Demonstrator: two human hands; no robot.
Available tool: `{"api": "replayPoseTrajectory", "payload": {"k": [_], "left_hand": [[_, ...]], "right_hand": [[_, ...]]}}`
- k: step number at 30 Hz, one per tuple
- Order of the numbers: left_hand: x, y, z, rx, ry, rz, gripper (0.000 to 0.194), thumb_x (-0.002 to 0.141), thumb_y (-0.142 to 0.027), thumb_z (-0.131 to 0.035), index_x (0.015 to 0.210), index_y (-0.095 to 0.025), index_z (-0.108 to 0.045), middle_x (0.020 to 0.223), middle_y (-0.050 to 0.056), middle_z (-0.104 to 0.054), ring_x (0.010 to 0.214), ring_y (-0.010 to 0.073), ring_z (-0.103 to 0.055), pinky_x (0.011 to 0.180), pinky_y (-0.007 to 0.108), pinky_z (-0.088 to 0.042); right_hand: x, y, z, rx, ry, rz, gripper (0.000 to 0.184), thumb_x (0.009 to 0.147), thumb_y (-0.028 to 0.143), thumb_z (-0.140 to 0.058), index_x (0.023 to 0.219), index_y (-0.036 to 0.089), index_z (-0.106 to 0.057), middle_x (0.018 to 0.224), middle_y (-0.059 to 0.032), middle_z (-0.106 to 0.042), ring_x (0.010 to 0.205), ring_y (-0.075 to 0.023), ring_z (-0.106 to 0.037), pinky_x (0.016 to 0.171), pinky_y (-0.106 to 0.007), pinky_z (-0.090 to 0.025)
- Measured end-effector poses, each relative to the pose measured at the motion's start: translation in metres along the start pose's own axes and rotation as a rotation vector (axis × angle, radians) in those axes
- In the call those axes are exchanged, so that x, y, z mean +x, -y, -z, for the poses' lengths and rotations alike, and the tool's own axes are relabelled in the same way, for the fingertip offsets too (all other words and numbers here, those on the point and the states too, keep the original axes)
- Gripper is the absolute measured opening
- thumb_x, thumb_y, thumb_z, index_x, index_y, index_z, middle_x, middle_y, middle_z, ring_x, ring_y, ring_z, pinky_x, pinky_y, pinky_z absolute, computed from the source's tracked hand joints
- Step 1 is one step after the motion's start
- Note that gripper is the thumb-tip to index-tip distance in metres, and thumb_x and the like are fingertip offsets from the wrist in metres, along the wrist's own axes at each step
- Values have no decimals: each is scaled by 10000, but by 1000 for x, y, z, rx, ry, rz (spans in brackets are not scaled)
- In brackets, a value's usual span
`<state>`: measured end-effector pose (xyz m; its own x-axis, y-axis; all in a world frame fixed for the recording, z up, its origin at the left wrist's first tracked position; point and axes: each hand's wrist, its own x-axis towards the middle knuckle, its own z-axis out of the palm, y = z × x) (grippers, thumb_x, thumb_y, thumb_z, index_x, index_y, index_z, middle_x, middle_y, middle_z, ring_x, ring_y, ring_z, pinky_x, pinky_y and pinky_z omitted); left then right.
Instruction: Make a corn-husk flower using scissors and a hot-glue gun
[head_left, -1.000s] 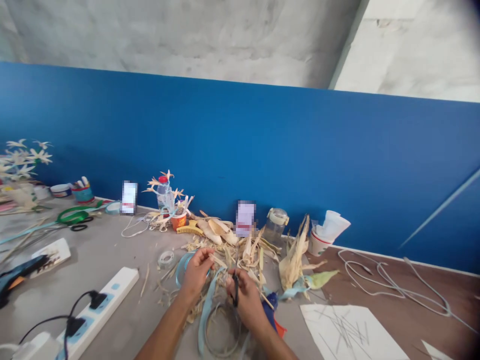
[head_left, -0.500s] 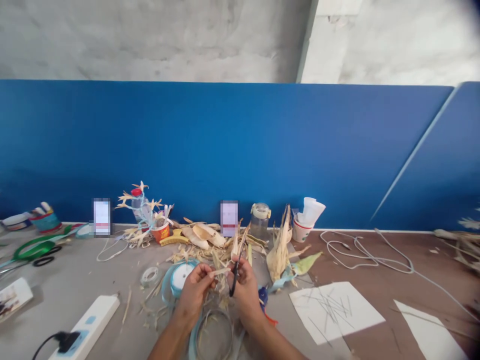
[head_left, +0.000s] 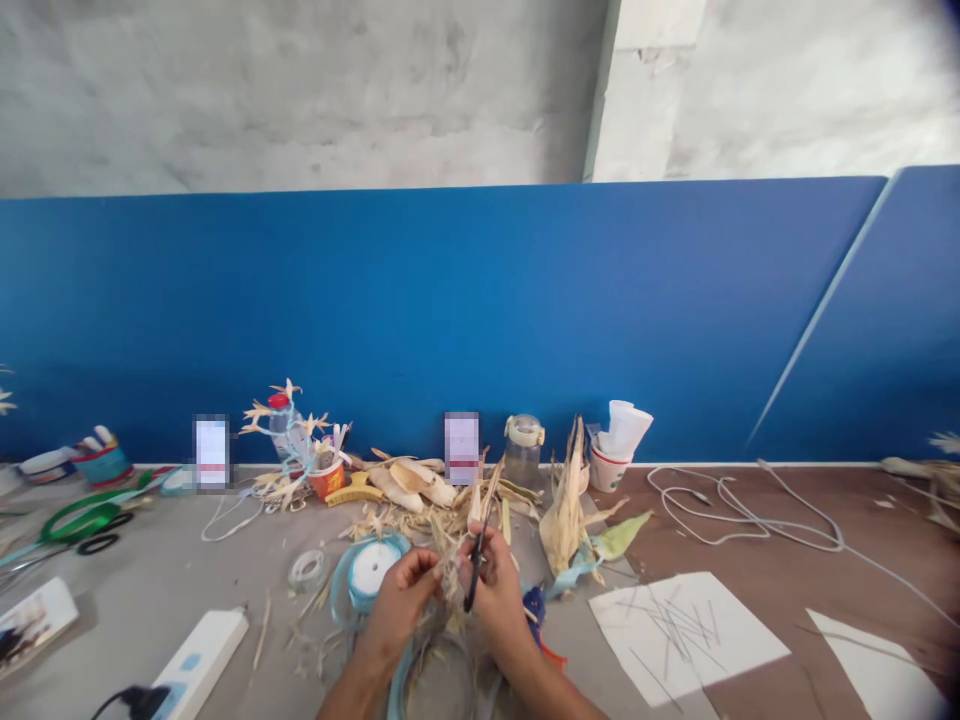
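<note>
My left hand (head_left: 403, 596) is closed in a pinch near the middle of the table, with a small piece of corn husk at its fingertips, hard to tell from the scraps behind. Beside it, my right hand (head_left: 498, 588) is wrapped round black-handled scissors (head_left: 472, 590), blades pointing up and away. The two sets of fingertips are close together. Dry corn husks (head_left: 412, 482) lie in a heap beyond my hands. A roll of light blue ribbon (head_left: 372, 570) is just left of my left hand. Under my wrists lies a coil of wire (head_left: 439, 680), partly covered.
On the left are a white power strip (head_left: 196, 655), clear tape (head_left: 306, 570) and green ribbon (head_left: 82, 517). A bottle with husk flowers (head_left: 283, 430), a phone (head_left: 461, 448) and a jar (head_left: 523, 455) line the blue partition (head_left: 480, 300). Paper with thin sticks (head_left: 675, 630) lies right.
The pale husk strip that stretched between my hands no longer shows clearly. My fingertips are slightly lower in view, and the whole view has shifted a little.
</note>
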<state>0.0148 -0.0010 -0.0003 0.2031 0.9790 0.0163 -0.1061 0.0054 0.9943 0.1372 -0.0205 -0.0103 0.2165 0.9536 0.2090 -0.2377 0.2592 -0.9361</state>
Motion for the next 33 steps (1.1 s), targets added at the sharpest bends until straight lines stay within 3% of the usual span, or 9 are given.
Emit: {"api": "replayPoseTrajectory", "payload": {"k": [5, 8, 12, 19, 33], "left_hand": [[3, 6, 4, -95, -152, -9, 255, 617, -375, -714, 662, -154, -595, 563, -22, -568, 529, 117, -503, 547, 223, -389], [4, 8, 5, -156, -186, -6, 278, 595, -382, -728, 656, -157, -577, 525, -34, -551, 487, 103, -486, 513, 211, -380], [1, 6, 3, -222, -201, 6, 301, 578, -397, -733, 644, -155, -565, 508, -31, -539, 471, 101, -492, 491, 208, -382], [-3, 2, -4, -359, -174, 88, 326, 581, -393, -745, 661, -177, -513, 499, -59, -501, 440, 70, -454, 448, 176, -339], [-3, 8, -5, -319, -104, 112, 355, 585, -391, -751, 667, -173, -482, 500, -74, -469, 434, 51, -410, 412, 160, -275]], "right_hand": [[-10, 2, -4, -340, 152, -1, 308, 735, 225, -538, 1036, 163, -513, 860, -49, -640, 692, -155, -588, 624, -251, -466], [-16, 7, -5, -523, 246, 24, 297, 741, 211, -520, 1032, 160, -542, 894, -64, -662, 772, -173, -609, 709, -256, -457], [-20, 12, -5, -686, 278, 5, 299, 765, 231, -493, 1054, 173, -543, 921, -71, -675, 819, -176, -625, 726, -236, -443], [-21, 18, -7, -855, 309, -30, 252, 761, 228, -501, 1007, 193, -546, 843, -53, -683, 745, -175, -630, 647, -223, -417], [-19, 19, -6, -950, 334, -17, 244, 768, 219, -479, 999, 195, -553, 885, -57, -691, 810, -178, -642, 672, -217, -402]]}}
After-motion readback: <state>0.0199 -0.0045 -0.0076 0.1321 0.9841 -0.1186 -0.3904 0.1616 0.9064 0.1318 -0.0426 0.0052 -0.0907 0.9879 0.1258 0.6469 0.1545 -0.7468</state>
